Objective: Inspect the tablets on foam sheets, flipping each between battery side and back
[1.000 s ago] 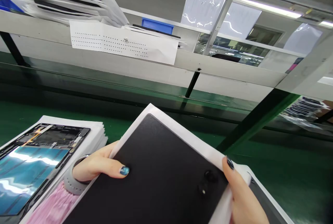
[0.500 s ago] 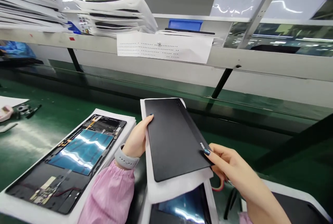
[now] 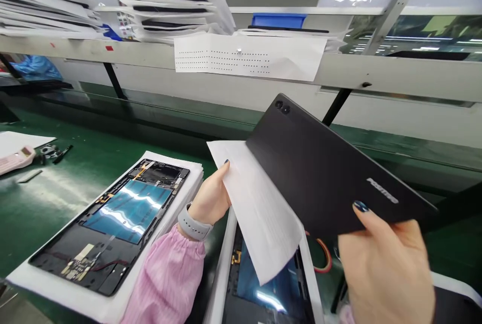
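Observation:
My right hand grips a black tablet back cover by its lower edge, thumb on top near the pale lettering. The cover is tilted, its camera lenses at the upper left corner. Pinched in my left hand is a white foam sheet, which hangs down beside the cover. Below the sheet lies an opened tablet with a blue battery, partly hidden. To the left of my left hand, another opened tablet rests on stacked white sheets, its battery and circuit board showing.
A shelf crosses the back, bearing stacks of white sheets with dark panels between, and a blue bin. Red tape roll lies at right. A pink device and small tools sit on the green bench at left.
My right hand has lifted the back cover off the white sheet, moving it up and right and turning it. The sheet stays in my left hand. More of the tablet beneath now shows.

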